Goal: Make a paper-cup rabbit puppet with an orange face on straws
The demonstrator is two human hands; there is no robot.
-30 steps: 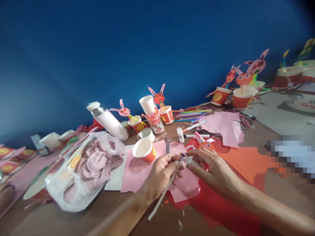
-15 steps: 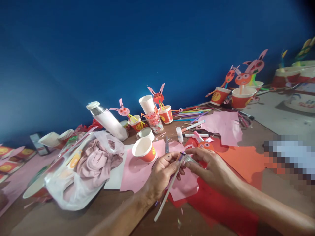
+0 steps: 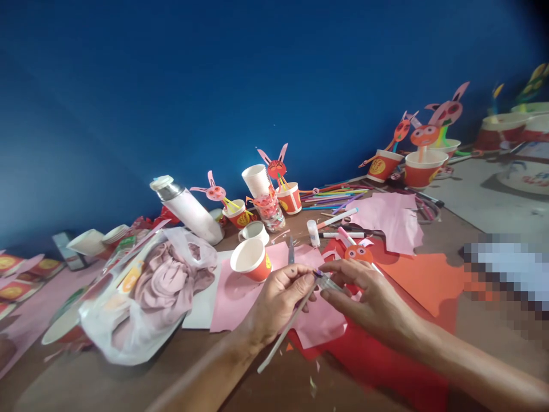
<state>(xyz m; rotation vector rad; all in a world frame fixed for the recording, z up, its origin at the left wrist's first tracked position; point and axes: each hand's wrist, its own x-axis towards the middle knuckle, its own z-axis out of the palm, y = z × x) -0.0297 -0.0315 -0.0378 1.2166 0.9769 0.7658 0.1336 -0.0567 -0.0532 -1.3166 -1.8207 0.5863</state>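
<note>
1. Because the left hand (image 3: 278, 300) curls shut on the straw (image 3: 285, 335) only near its top, I judge the long free end could swing and scrape the table (image 3: 128, 389).
2. Where the right hand (image 3: 369, 300) pinches a small clear tube (image 3: 328, 280) against the straw's purple tip, its other fingers spread, I fear a slip would smear the pink paper (image 3: 319, 323) beneath.
3. Just beyond, the paper cup (image 3: 251, 260) and scissors (image 3: 291, 252) sit near enough for a stray wrist to knock.

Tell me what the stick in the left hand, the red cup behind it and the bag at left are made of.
Stick in the left hand: likely plastic straw, thin, smooth, pale. Red cup: paper, matte white inside, printed outside. Bag: thin clear plastic, glossy, crinkled, cloth showing through.
</note>
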